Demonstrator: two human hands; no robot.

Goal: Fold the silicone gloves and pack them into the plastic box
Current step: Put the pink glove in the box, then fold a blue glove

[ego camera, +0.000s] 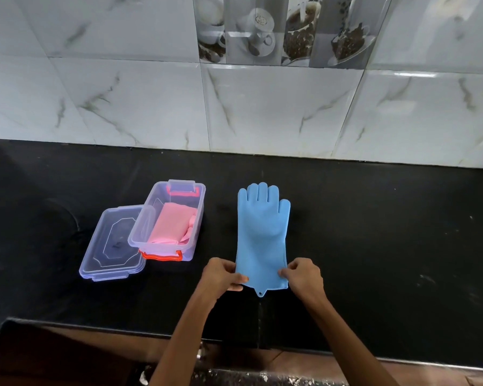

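A blue silicone glove [261,232] lies flat on the black counter, fingers pointing toward the wall. My left hand [222,274] pinches the cuff's left corner and my right hand [304,275] pinches its right corner. To the left stands a clear plastic box [198,215] with orange clasps. Inside it lies a folded pink glove [172,227].
The box's clear lid [109,246] lies flat on the counter, tucked against the box's left side. A marble-tiled wall [262,107] rises behind the counter. The black counter [388,246] ends at a front edge near my forearms.
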